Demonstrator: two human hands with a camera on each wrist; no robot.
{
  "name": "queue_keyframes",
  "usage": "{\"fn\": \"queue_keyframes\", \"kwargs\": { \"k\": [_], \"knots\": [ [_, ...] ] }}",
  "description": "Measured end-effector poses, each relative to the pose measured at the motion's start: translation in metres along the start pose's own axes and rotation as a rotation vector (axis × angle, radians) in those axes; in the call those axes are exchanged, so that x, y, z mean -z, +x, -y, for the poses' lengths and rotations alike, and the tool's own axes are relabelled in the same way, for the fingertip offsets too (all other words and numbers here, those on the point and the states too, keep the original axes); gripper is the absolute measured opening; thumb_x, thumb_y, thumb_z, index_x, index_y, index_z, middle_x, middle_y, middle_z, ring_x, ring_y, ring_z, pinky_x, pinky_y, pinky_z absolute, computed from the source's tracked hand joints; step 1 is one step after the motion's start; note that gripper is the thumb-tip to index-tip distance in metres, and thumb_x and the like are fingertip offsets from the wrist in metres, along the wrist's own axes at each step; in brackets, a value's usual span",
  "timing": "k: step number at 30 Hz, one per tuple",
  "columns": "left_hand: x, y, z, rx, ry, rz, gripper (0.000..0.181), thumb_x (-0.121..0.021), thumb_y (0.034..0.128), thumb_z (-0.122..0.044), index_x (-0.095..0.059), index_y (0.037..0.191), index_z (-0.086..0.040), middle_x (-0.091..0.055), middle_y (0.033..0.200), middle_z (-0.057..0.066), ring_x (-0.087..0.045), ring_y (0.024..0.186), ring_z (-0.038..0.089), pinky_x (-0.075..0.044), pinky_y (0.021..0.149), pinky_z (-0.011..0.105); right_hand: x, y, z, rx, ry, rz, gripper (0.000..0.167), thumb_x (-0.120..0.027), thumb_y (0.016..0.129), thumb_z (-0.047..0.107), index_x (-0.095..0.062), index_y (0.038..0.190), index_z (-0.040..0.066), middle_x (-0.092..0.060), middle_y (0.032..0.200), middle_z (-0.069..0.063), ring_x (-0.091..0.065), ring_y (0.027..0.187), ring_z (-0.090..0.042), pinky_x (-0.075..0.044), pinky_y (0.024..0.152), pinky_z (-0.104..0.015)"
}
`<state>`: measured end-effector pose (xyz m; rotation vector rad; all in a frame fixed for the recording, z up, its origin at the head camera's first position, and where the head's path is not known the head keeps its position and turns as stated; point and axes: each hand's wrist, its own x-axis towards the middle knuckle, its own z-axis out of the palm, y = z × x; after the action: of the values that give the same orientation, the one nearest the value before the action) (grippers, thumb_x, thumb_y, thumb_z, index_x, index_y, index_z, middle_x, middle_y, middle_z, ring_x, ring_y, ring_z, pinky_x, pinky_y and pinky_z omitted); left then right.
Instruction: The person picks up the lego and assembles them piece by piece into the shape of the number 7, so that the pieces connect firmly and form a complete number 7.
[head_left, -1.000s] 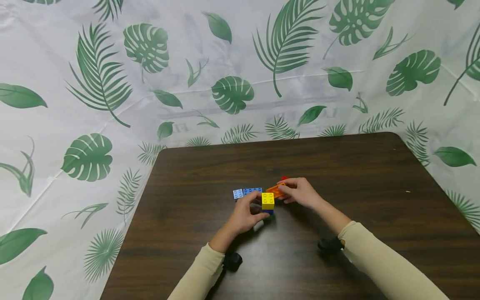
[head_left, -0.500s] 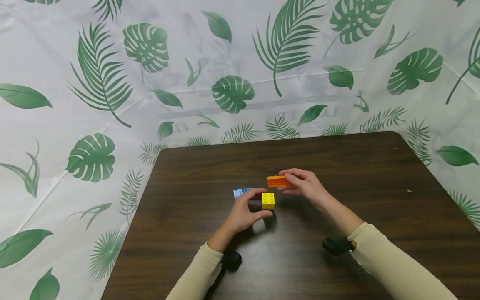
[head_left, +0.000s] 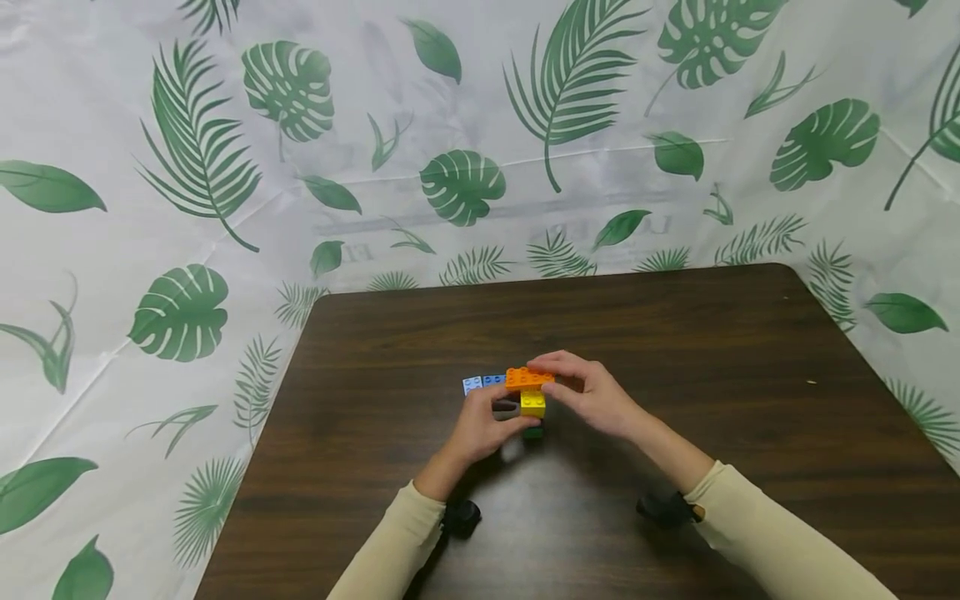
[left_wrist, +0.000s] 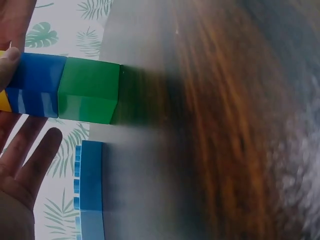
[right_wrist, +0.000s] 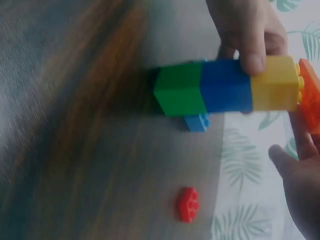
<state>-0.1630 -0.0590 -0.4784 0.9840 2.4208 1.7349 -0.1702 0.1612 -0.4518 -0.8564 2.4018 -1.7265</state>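
A tower of a green brick (right_wrist: 180, 89), a dark blue brick (right_wrist: 226, 86) and a yellow brick (head_left: 532, 405) stands on the table. My left hand (head_left: 480, 427) grips it from the left, thumb and fingers at the blue and yellow bricks. Right above the yellow brick is an orange brick (head_left: 525, 379), studs up, pinched by my right hand (head_left: 600, 400) at its right end. In the right wrist view the orange brick (right_wrist: 311, 97) lies tilted against the yellow studs; whether it is pressed on, I cannot tell.
Behind my left hand, a light blue brick (head_left: 472, 384) and a blue brick (head_left: 494, 380) lie end to end on the dark wooden table (head_left: 420, 333). A red brick (right_wrist: 189, 204) lies on the table in the right wrist view. A leaf-patterned sheet (head_left: 390, 192) hangs behind.
My right hand has lifted the orange brick off the table, turned it studs up and brought it left over the tower. My left hand has stayed around the tower.
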Motion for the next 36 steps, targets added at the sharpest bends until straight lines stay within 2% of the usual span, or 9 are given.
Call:
{"fn": "queue_keyframes", "kwargs": {
  "k": [4, 7, 10, 13, 18, 24, 29, 33, 36],
  "knots": [
    [-0.005, 0.0, 0.017, -0.054, 0.053, -0.03, 0.041, -0.083, 0.0765, -0.002, -0.068, 0.114, 0.001, -0.07, 0.11, 0.014, -0.067, 0.1, 0.026, -0.057, 0.082, 0.041, -0.009, -0.003, 0.001, 0.049, -0.035, -0.013, 0.034, -0.068, 0.093, 0.008, -0.066, 0.127, 0.007, -0.061, 0.129, -0.004, -0.055, 0.119, -0.024, -0.049, 0.095, -0.049],
    [-0.009, 0.0, 0.035, -0.091, 0.085, -0.052, 0.042, -0.085, 0.075, -0.006, -0.069, 0.113, -0.001, -0.071, 0.108, 0.011, -0.068, 0.098, 0.023, -0.057, 0.081, 0.037, -0.014, -0.006, 0.0, 0.042, -0.036, -0.018, 0.037, -0.07, 0.091, 0.01, -0.065, 0.128, 0.009, -0.062, 0.13, -0.003, -0.056, 0.119, -0.023, -0.046, 0.096, -0.054],
    [-0.009, 0.0, 0.041, -0.097, 0.08, -0.054, 0.039, -0.086, 0.0759, -0.011, -0.07, 0.112, -0.006, -0.072, 0.107, 0.006, -0.068, 0.096, 0.017, -0.057, 0.081, 0.033, -0.016, -0.008, -0.002, 0.027, -0.053, -0.028, 0.042, -0.071, 0.09, 0.012, -0.063, 0.131, 0.011, -0.062, 0.131, -0.002, -0.057, 0.12, -0.023, -0.044, 0.098, -0.056],
    [-0.008, 0.0, 0.044, -0.102, 0.059, -0.046, 0.037, -0.085, 0.0773, -0.014, -0.071, 0.111, -0.008, -0.072, 0.106, 0.003, -0.068, 0.096, 0.013, -0.057, 0.08, 0.033, -0.017, -0.009, -0.004, 0.037, -0.097, -0.027, 0.043, -0.072, 0.09, 0.014, -0.063, 0.132, 0.012, -0.062, 0.131, -0.001, -0.058, 0.119, -0.022, -0.046, 0.097, -0.055],
    [-0.007, 0.0, 0.046, -0.117, 0.028, -0.035, 0.037, -0.085, 0.0778, -0.014, -0.071, 0.111, -0.008, -0.072, 0.104, 0.003, -0.068, 0.095, 0.012, -0.057, 0.078, 0.041, -0.015, -0.009, -0.003, 0.095, -0.175, -0.008, 0.041, -0.072, 0.09, 0.013, -0.064, 0.131, 0.01, -0.063, 0.127, 0.0, -0.06, 0.114, -0.019, -0.05, 0.094, -0.046],
    [-0.008, 0.0, 0.046, -0.087, 0.004, -0.029, 0.036, -0.084, 0.0786, -0.014, -0.07, 0.111, -0.009, -0.072, 0.104, 0.002, -0.068, 0.094, 0.012, -0.057, 0.078, 0.041, -0.012, -0.008, 0.001, 0.09, -0.327, -0.002, 0.042, -0.074, 0.089, 0.019, -0.065, 0.13, 0.015, -0.064, 0.126, 0.004, -0.061, 0.113, -0.015, -0.052, 0.091, -0.04],
    [-0.008, 0.0, 0.046, -0.081, -0.026, -0.03, 0.036, -0.084, 0.0791, -0.013, -0.07, 0.112, -0.009, -0.072, 0.104, 0.003, -0.068, 0.094, 0.013, -0.058, 0.078, 0.042, -0.01, -0.006, 0.006, 0.08, -0.432, 0.012, 0.042, -0.075, 0.089, 0.022, -0.066, 0.129, 0.018, -0.065, 0.126, 0.005, -0.061, 0.114, -0.016, -0.051, 0.093, -0.043],
    [-0.009, -0.001, 0.048, -0.106, -0.026, -0.033, 0.036, -0.083, 0.0794, -0.013, -0.07, 0.112, -0.008, -0.072, 0.104, 0.004, -0.068, 0.094, 0.013, -0.058, 0.076, 0.042, -0.01, -0.006, 0.006, 0.088, -0.459, 0.008, 0.042, -0.075, 0.088, 0.024, -0.067, 0.129, 0.019, -0.065, 0.126, 0.005, -0.061, 0.115, -0.017, -0.05, 0.094, -0.046],
    [-0.009, -0.001, 0.049, -0.113, -0.02, -0.028, 0.035, -0.082, 0.0804, -0.013, -0.07, 0.113, -0.008, -0.071, 0.105, 0.004, -0.068, 0.094, 0.013, -0.058, 0.077, 0.038, -0.01, -0.008, 0.004, 0.093, -0.49, -0.004, 0.043, -0.077, 0.087, 0.025, -0.067, 0.128, 0.02, -0.065, 0.126, 0.005, -0.061, 0.115, -0.019, -0.044, 0.1, -0.052]
  ]
}}
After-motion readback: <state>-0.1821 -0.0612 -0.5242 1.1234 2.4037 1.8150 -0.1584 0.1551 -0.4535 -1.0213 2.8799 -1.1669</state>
